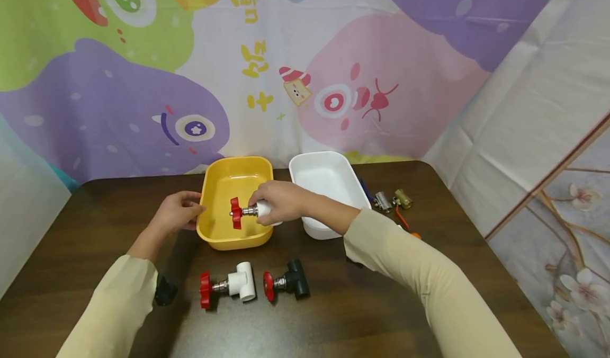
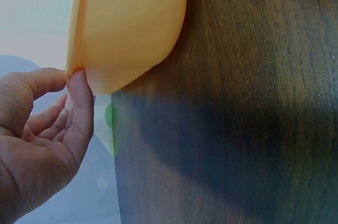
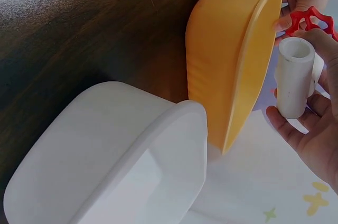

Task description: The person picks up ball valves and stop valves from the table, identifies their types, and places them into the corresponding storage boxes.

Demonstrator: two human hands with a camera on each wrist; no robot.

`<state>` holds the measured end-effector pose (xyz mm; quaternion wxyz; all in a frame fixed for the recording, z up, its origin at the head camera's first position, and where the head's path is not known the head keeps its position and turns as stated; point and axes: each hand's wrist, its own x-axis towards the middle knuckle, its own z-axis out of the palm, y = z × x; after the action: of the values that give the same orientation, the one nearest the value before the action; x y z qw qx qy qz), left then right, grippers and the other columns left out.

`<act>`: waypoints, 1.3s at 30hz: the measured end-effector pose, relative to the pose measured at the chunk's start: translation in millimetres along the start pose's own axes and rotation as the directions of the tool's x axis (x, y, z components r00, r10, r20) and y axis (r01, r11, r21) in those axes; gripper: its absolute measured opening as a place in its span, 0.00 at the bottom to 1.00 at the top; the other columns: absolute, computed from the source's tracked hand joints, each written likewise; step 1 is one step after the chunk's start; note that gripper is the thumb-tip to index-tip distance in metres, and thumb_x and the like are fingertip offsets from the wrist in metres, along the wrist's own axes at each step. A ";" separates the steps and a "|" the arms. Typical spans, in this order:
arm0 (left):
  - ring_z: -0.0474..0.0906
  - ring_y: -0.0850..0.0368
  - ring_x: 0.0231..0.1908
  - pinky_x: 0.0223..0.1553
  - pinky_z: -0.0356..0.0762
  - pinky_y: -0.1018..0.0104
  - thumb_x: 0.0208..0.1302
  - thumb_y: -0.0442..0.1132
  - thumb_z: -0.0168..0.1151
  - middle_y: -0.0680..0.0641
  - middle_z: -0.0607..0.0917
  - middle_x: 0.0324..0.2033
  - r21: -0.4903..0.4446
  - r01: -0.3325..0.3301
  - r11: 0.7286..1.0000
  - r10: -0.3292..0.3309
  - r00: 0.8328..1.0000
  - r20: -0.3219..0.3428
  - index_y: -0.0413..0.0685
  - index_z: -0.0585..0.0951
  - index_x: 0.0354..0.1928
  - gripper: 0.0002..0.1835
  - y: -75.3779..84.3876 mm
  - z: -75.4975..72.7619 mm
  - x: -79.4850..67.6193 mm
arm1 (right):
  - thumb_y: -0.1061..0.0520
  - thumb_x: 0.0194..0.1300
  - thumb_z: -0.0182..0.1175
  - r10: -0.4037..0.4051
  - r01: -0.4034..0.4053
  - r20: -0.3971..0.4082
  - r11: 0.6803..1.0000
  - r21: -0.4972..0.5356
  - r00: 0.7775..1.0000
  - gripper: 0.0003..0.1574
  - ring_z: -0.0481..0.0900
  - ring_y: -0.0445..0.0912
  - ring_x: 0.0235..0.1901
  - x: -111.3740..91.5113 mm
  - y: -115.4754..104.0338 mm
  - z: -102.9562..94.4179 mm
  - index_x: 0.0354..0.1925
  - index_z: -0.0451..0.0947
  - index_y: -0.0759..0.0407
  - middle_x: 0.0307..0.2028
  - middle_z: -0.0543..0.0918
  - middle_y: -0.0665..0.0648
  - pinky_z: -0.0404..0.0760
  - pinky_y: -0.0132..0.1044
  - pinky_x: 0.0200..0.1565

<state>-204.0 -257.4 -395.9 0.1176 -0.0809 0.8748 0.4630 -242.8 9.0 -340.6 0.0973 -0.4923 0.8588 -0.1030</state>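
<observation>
In the head view, the right hand (image 1: 281, 199) was near the middle of the frame, with its fingers closed around a white tap (image 1: 250, 211). The tap's red handle pointed left, and the tap showed in front of the inside of the yellow tub (image 1: 224, 186). The left hand (image 1: 177, 211), left of the middle, held the tub's left edge. The white tub (image 1: 321, 178) stood just right of the yellow one. Down below the tubs, another white tap (image 1: 233, 284) and a black tap (image 1: 288, 283) lay side by side on the brown table (image 1: 352, 315), both with red handles on their left ends. Right of the white tub lay a silver tap (image 1: 383, 201) and a gold tap (image 1: 403, 199). A cloth (image 1: 262, 130) with funny monsters filled the top.

In the left wrist view, the left hand was at the lower left. Its thumb and a finger pinched the edge of the yellow tub, which was at the top.

In the right wrist view, the right hand was at the right side, holding the white tap by its pipe, with the round hole up. The red handle was at the upper right. The left hand touched the yellow tub's edge behind it. The white tub filled the lower left.
</observation>
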 end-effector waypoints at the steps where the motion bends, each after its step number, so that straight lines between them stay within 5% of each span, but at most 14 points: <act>1: 0.80 0.52 0.36 0.38 0.84 0.57 0.66 0.39 0.55 0.30 0.73 0.50 -0.001 0.001 1.000 -0.001 1.000 0.000 0.31 0.61 0.64 0.29 0.2 0.5 -0.2 | 0.47 0.56 0.62 0.000 0.000 0.002 1.000 0.003 1.000 0.23 0.74 0.41 0.40 0.3 -0.1 0.4 0.49 0.79 0.52 0.44 0.81 0.51 0.75 0.29 0.43; 39: 0.80 0.53 0.34 0.37 0.84 0.57 0.65 0.38 0.56 0.31 0.73 0.49 -0.003 0.007 1.000 -0.007 1.000 -0.016 0.32 0.62 0.64 0.29 -0.2 0.1 -0.4 | 0.46 0.56 0.62 0.031 -0.030 0.026 0.999 -0.018 0.999 0.24 0.74 0.40 0.40 20.3 -5.5 12.8 0.51 0.79 0.50 0.45 0.81 0.50 0.75 0.28 0.40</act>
<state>-203.6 -257.5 -396.0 0.1119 -0.0877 0.8747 0.4633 -244.8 -12.3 -352.6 0.1057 -0.4812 0.8658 -0.0876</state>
